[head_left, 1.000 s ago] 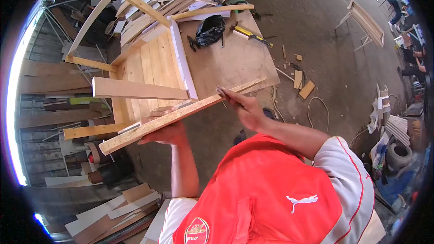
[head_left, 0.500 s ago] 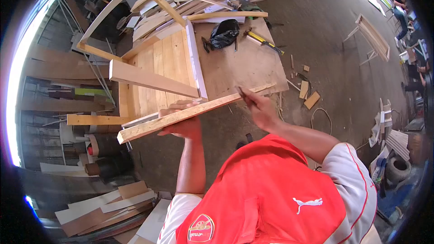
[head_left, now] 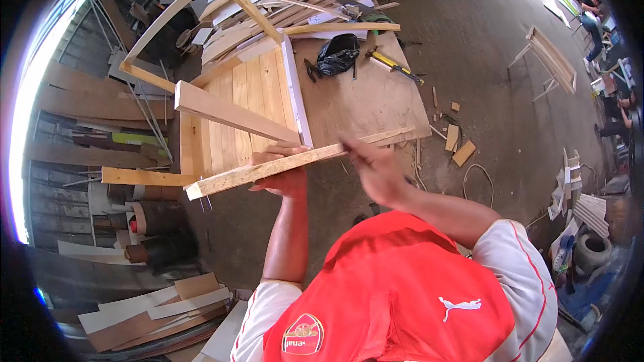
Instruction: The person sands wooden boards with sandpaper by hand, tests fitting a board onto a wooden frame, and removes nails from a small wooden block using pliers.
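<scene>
My left hand (head_left: 282,173) is wrapped round a long, rough-edged wooden batten (head_left: 258,171), held slantwise in front of me. Thin metal nails (head_left: 206,204) stick out below its left end. Over the right part of the batten, my right hand (head_left: 379,171) is closed and smeared by motion; a dark tip shows at its fingers, too unclear to name. Just beyond is a wooden frame (head_left: 290,87) with a slatted panel (head_left: 248,90) and legs. One flat leg (head_left: 231,117) slants across the panel towards my left hand.
A plywood sheet (head_left: 376,107) bears a black plastic bag (head_left: 337,55) and a yellow-and-black tool (head_left: 396,67). Wood offcuts (head_left: 295,3) are heaped behind it. Small blocks (head_left: 463,152) and a cord (head_left: 492,188) lie on the floor. People (head_left: 594,23) are at far right.
The batten's left end has swung up and to the right, with my left hand moving the same way. My right hand has shifted slightly left and down, blurring. The view has shifted slightly.
</scene>
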`<state>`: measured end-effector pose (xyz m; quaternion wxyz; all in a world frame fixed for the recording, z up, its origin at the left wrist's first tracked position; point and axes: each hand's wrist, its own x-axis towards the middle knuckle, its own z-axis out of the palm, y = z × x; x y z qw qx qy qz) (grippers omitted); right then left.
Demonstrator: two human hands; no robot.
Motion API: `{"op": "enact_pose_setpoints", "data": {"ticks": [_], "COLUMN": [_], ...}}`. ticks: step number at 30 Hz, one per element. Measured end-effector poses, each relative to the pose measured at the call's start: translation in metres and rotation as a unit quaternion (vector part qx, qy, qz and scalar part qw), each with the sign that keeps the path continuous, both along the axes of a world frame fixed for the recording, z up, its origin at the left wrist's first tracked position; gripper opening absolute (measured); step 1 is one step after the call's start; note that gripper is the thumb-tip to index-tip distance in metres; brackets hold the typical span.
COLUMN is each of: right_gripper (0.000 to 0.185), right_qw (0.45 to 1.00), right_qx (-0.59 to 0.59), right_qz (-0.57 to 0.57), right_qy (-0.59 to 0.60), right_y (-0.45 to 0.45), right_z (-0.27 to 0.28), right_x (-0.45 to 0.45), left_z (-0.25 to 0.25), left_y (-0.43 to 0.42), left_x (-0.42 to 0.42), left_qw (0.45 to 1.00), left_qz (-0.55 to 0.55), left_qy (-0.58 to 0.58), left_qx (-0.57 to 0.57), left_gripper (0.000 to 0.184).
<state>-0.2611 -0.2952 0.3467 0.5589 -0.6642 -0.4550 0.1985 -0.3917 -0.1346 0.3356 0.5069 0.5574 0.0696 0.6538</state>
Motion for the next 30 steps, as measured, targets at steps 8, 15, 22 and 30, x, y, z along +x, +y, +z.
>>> {"op": "enact_pose_setpoints", "data": {"ticks": [8, 15, 22, 30], "right_gripper": [0.040, 0.055, 0.068, 0.058], "right_qw": [0.999, 0.994, 0.973, 0.961], "right_qx": [-0.051, 0.077, 0.124, 0.144], "right_qz": [-0.002, 0.006, -0.039, -0.090], "right_qy": [0.008, -0.078, -0.191, -0.219], "right_y": [-0.006, 0.002, 0.025, 0.061], "right_z": [-0.030, 0.002, -0.010, -0.011], "right_x": [0.023, 0.002, 0.025, 0.067], "left_z": [0.007, -0.009, 0.026, 0.006], "left_y": [-0.002, -0.007, -0.018, 0.027], "left_x": [0.005, 0.002, 0.042, 0.073], "left_qw": [0.999, 0.987, 0.940, 0.976], "left_qz": [-0.032, 0.066, 0.232, 0.148], "left_qy": [-0.032, 0.009, -0.018, 0.059], "left_qx": [0.000, -0.149, -0.248, -0.146], "left_gripper": [0.076, 0.094, 0.102, 0.104]}}
